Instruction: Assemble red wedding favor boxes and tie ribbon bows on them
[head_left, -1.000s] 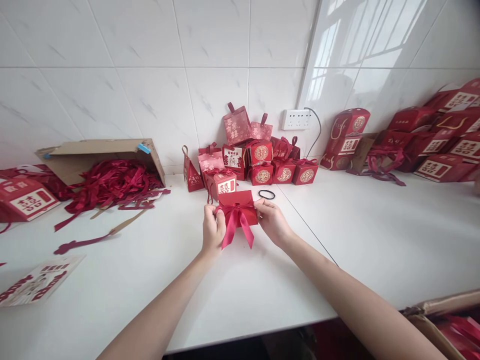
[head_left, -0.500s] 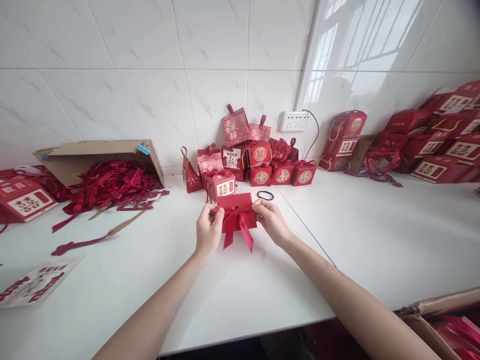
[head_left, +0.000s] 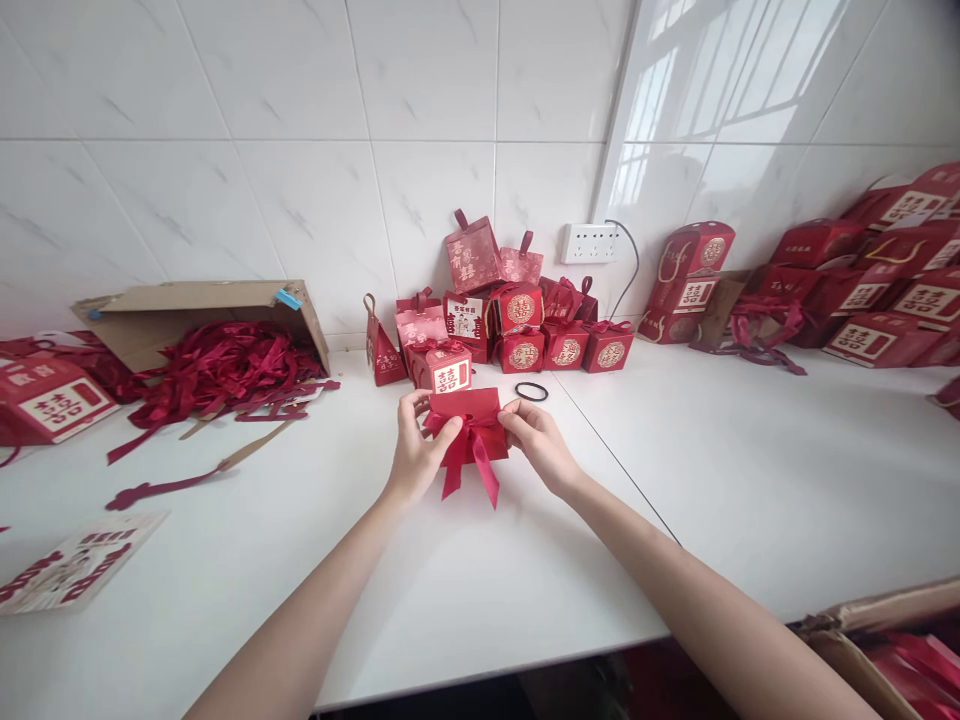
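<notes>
Between my two hands is a red gift box (head_left: 465,403) with a shiny red ribbon bow (head_left: 471,450) on its front; both ribbon tails hang down. My left hand (head_left: 417,452) grips the box's left side, its thumb over the bow's left loop and its fingers at the upper left edge. On the other side, my right hand (head_left: 541,440) pinches at the bow's right loop by the box edge; the fingertips partly hide what is held. Just behind stands a finished-looking red box (head_left: 448,372) with a white character label.
Small red boxes (head_left: 566,345) are stacked against the tiled wall, beside a black ring (head_left: 531,391). At left, a cardboard carton (head_left: 202,296) spills red ribbons (head_left: 232,370). More red boxes (head_left: 870,340) pile up at right. An open carton (head_left: 832,650) sits below the table's front right edge.
My left thumb has moved from the left loop's end inward across the bow, and the left fingers have opened out along the box edge. Box and right hand have shifted slightly left.
</notes>
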